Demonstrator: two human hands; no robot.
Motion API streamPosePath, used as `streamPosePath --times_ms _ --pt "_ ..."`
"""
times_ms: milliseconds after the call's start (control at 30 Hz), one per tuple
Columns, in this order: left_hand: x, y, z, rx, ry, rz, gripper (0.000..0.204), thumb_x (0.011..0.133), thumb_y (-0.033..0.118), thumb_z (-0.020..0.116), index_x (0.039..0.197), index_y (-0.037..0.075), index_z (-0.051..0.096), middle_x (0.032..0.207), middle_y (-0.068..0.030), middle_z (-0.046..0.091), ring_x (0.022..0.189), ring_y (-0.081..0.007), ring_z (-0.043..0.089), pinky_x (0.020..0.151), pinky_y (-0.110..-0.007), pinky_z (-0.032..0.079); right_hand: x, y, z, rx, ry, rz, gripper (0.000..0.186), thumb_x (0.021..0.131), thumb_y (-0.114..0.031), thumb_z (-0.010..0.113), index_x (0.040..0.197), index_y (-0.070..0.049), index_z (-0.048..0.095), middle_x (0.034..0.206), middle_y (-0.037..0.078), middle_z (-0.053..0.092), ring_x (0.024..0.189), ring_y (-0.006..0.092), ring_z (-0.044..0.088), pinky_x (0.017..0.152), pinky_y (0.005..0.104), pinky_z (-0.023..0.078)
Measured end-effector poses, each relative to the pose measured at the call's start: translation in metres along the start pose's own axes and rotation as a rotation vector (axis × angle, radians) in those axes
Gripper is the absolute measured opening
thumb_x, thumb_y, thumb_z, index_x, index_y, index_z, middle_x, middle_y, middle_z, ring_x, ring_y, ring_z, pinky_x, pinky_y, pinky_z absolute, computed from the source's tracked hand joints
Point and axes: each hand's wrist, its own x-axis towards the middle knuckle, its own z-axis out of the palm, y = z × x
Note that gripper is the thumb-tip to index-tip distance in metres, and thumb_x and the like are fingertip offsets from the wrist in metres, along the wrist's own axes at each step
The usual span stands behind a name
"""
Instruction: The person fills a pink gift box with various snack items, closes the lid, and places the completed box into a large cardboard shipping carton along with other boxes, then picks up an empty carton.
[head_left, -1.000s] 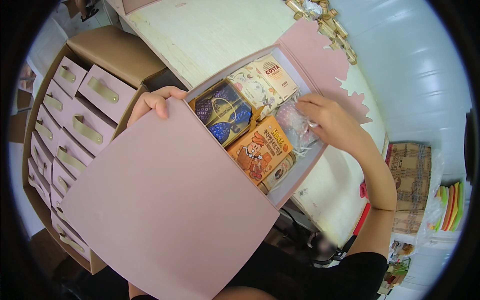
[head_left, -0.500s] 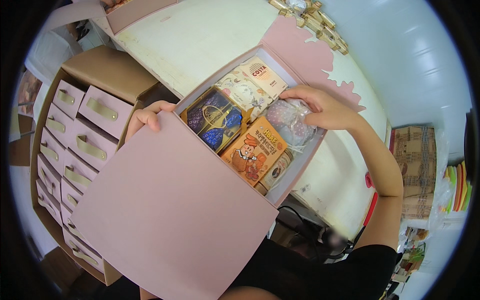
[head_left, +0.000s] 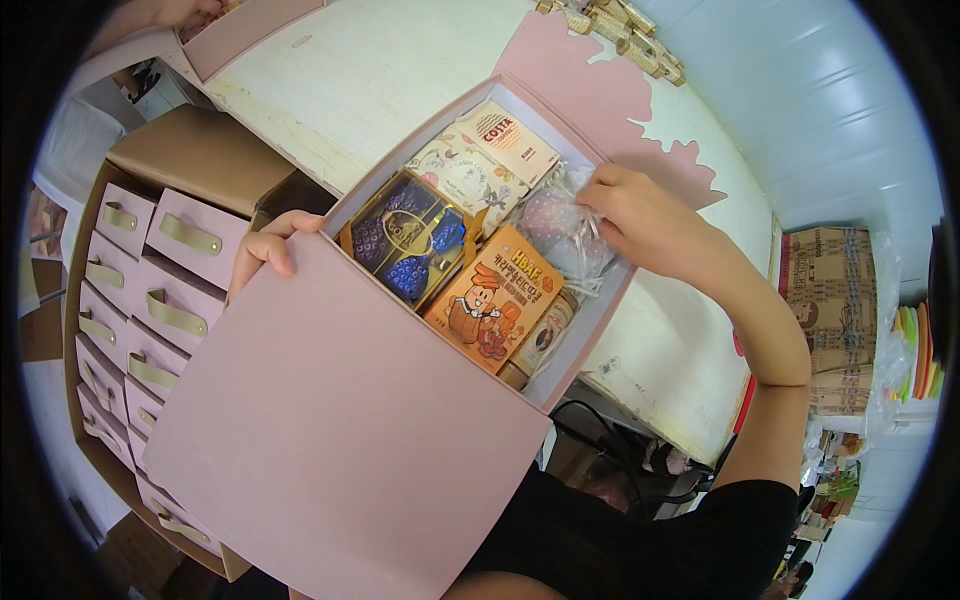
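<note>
A pink gift box (head_left: 632,290) stands tilted at the table edge, its broad front panel (head_left: 350,420) hanging toward me and its scalloped flap (head_left: 590,70) folded out on the far side. My left hand (head_left: 268,252) curls its fingers over the box's left corner. Inside are a cream packet (head_left: 508,140), a floral packet (head_left: 465,180), a dark blue and gold box (head_left: 415,240), an orange snack box (head_left: 497,298) and a partly hidden brown container (head_left: 548,338). My right hand (head_left: 640,215) pinches the clear wrap of a pink polka-dot bundle (head_left: 550,218) at the box's right end.
Several pink boxes with beige handles (head_left: 190,236) fill an open carton (head_left: 200,150) on the left. Another person's hand (head_left: 185,10) is beside a pink box (head_left: 255,35) at upper left. Gold rolls (head_left: 640,45) lie on the white table (head_left: 360,95); a taped carton (head_left: 828,310) stands at right.
My right hand has lifted slightly and now pinches the bundle's clear wrap, with its fingers closer together. The box has shifted a little left in view. At upper left, the other person's hand shows more.
</note>
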Motion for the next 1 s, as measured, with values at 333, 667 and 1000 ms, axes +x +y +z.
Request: streamPosePath --times_ms 333,667,1000 --pt "-0.002 -0.005 -0.001 -0.025 -0.002 0.071 0.027 0.083 0.017 0.064 0.093 0.001 0.045 0.124 -0.0260 0.038 0.103 -0.0341 0.055 0.084 -0.039 0.051 0.022 0.014 -0.010 0.270 -0.314 -0.113 0.054 0.070 -0.010 0.063 0.118 0.004 0.043 0.104 0.018 0.047 0.092 0.0280 0.053 0.078 0.0341 0.045" --pt "-0.001 0.001 0.018 -0.035 0.121 0.069 0.028 0.086 0.021 0.061 0.091 -0.001 0.045 0.118 -0.0245 0.042 0.098 -0.0293 0.056 0.082 -0.036 0.051 0.007 -0.009 -0.053 0.328 -0.247 0.018 0.044 0.074 0.000 0.059 0.118 -0.005 0.051 0.097 0.013 0.057 0.085 0.0211 0.060 0.072 0.0302 0.050" --pt "0.000 0.002 0.015 -0.045 0.107 0.038 0.030 0.085 0.024 0.062 0.092 -0.001 0.045 0.118 -0.0239 0.042 0.097 -0.0246 0.057 0.084 -0.032 0.050 0.102 -0.013 -0.017 -0.424 0.505 -0.389 0.019 0.073 -0.006 0.058 0.091 -0.005 0.061 0.077 0.008 0.060 0.065 0.0265 0.060 0.056 0.0352 0.049"
